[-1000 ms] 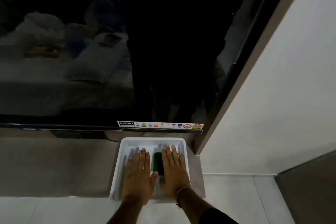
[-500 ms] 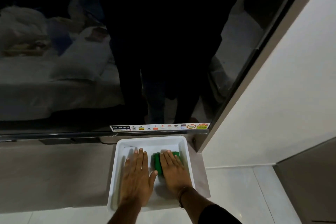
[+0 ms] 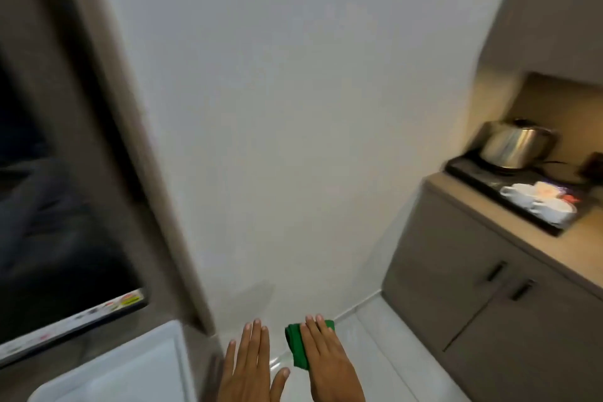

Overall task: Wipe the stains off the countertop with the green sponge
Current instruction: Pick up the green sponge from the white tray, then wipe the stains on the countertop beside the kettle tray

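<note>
1. White wall (image 3: 293,108) fills most of the view, running down to pale glossy floor tiles (image 3: 375,352) at the bottom.
2. On the left a dark glass panel (image 3: 49,206) stands in a taupe frame (image 3: 130,140); a strip of small coloured stickers (image 3: 81,313) runs along its lower edge, but the view is blurred and none of their writing can be read.
3. Below the glass, at the lower left, sits a white tray (image 3: 130,369), with only its right part in view.
4. At the right, a grey-brown cabinet (image 3: 473,303) with two dark door handles carries a beige countertop (image 3: 522,238).
5. On that countertop lies a black tray (image 3: 483,179) holding a steel kettle (image 3: 515,143), white cups (image 3: 541,202) and small sachets whose print is too blurred to read.
6. The green sponge (image 3: 298,346) is at the bottom centre, over the floor tiles, well apart from the countertop and to the right of the white tray.
7. The person's right hand (image 3: 329,362) lies over the sponge, fingers stretched flat across its top; the sponge shows past the fingertips and along the thumb side. How the thumb grips underneath cannot be told.
8. The left hand (image 3: 251,365) is just beside it, open, fingers straight and together, thumb spread toward the sponge, holding nothing.
</note>
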A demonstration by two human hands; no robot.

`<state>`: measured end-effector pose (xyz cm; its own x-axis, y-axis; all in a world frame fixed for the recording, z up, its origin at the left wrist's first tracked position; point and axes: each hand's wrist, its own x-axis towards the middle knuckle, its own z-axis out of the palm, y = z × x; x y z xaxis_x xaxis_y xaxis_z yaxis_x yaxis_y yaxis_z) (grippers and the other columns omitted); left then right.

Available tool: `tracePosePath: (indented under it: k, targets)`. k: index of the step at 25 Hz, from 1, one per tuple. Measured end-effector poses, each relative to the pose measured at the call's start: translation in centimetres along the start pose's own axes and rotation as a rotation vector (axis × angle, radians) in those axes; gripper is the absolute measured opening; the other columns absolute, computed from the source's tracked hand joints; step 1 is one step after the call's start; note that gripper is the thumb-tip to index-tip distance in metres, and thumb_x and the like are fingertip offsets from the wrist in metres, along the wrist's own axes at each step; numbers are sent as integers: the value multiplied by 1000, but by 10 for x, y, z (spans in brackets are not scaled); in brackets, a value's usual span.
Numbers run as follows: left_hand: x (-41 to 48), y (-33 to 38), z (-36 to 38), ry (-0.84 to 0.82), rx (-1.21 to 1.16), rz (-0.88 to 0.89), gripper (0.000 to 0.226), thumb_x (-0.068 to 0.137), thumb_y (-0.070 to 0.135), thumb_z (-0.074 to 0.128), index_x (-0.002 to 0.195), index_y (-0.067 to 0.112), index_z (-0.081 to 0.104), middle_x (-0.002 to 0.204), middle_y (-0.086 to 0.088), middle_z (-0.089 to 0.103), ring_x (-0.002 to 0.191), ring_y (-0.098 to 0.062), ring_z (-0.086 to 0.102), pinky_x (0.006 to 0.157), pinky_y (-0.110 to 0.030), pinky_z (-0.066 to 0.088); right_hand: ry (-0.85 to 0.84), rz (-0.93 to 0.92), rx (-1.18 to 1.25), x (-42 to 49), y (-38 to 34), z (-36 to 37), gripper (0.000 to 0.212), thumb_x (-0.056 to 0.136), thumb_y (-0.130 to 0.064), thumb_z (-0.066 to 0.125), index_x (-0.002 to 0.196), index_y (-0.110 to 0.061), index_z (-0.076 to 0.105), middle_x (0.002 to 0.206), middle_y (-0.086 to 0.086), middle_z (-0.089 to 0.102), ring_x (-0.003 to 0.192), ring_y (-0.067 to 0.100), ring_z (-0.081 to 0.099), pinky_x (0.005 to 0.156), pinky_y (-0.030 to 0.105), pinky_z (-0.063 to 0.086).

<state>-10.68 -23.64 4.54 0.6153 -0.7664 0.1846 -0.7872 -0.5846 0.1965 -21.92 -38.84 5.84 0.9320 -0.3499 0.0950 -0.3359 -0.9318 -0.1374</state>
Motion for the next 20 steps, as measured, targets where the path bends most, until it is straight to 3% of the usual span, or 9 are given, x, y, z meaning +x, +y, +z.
tracePosePath:
  k: [2, 5, 8, 10, 11, 14, 18, 20]
  targets:
    - [40, 74, 18, 85, -23, 171, 83, 98, 69, 14, 160, 16, -1, 170, 3, -17, 153, -17, -11, 121, -41, -8, 9, 105, -19, -35, 78, -21, 73, 51, -29, 97, 119, -16, 74, 130, 0, 69, 118, 24, 66, 113, 35, 13]
    - [92, 192, 31, 106, -47, 370, 82, 99, 68, 10, 159, 16, -6, 171, 2, -12, 153, -16, -13, 120, -39, -10, 85, 278, -5, -91, 187, -51, 46, 70, -22, 74, 116, -18, 76, 126, -3, 71, 124, 27, 57, 113, 31, 10]
    - [124, 293, 37, -5, -70, 519, 81, 100, 65, 6, 152, 5, 25, 164, -9, 30, 152, -16, -15, 119, -40, -6, 118, 494, 30, -146, 272, -73, 75, 62, -11, 80, 135, -15, 63, 144, 1, 59, 135, 28, 51, 118, 31, 1]
    - [143, 359, 42, -74, -86, 608, 81, 100, 63, 4, 141, 3, 42, 150, -15, 50, 153, -17, -9, 117, -41, -2, 287, 644, -42, -181, 333, -87, 86, 79, -3, 61, 157, -16, 28, 165, 2, 24, 152, 26, 18, 121, 33, -9]
    - [153, 391, 47, -107, -88, 652, 84, 101, 62, 5, 140, 3, 49, 146, -17, 53, 154, -21, 2, 117, -40, -3, 280, 705, -37, -195, 362, -94, 86, 85, 0, 49, 160, -18, 12, 169, 1, 8, 154, 25, 1, 121, 33, -10]
    - [185, 472, 62, -160, -64, 756, 80, 100, 62, 17, 141, 4, 56, 153, -14, 45, 143, -33, 42, 116, -41, -7, 288, 867, -31, -226, 431, -114, 87, 91, 1, 51, 160, -21, 2, 169, 1, 1, 154, 23, -8, 119, 34, -11]
    - [237, 549, 94, -117, -71, 895, 85, 100, 65, 5, 150, 9, 43, 159, -11, 40, 147, -31, 33, 115, -42, -5, 358, 1011, -2, -249, 507, -129, 83, 99, -7, 55, 159, -27, 2, 169, -5, 3, 149, 15, -14, 118, 34, -6]
    - [274, 587, 116, -103, -79, 951, 79, 101, 65, 14, 155, 11, 34, 163, -10, 31, 151, -29, 19, 116, -42, -10, 367, 1074, -6, -254, 551, -138, 77, 102, -13, 53, 159, -29, 2, 168, -7, 2, 146, 12, -16, 119, 34, -3]
